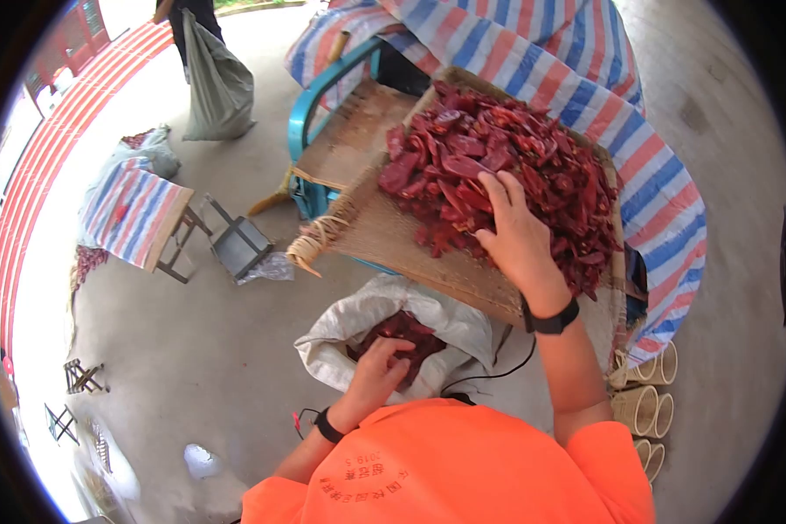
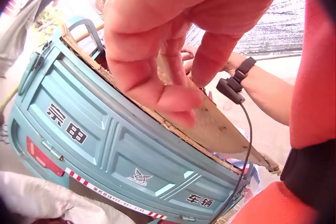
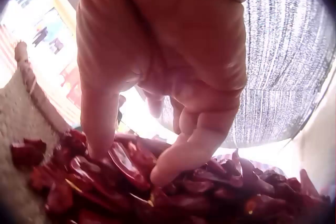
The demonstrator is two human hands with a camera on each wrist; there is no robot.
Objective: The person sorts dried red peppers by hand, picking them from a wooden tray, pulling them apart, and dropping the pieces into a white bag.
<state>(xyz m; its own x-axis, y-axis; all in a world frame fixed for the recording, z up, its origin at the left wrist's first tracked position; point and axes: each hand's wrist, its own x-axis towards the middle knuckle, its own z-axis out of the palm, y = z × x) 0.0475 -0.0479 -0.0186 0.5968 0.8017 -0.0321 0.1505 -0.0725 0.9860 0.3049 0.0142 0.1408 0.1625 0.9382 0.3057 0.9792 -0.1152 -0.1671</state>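
Observation:
A heap of dried red chillies [image 1: 541,166] lies on a woven tray [image 1: 463,271], and the right hand [image 1: 524,253] has its fingertips on the heap, spread apart. In the right wrist view, the thumb and fingers of the right hand [image 3: 163,61] touch the red chillies [image 3: 115,187]. Over the mouth of a white sack [image 1: 323,341] holding more chillies [image 1: 410,327] is the left hand [image 1: 375,380]. The left wrist view shows the left hand [image 2: 168,40] with bent fingers and nothing seen between them.
A blue-green metal cart [image 2: 100,124] supports the tray. Striped sheeting [image 1: 664,183] hangs behind it. To the left stand a small stool [image 1: 240,244] and a cloth-covered table [image 1: 140,214]; a person holds a grey-green sack [image 1: 218,92]. Baskets [image 1: 637,410] lie at the right.

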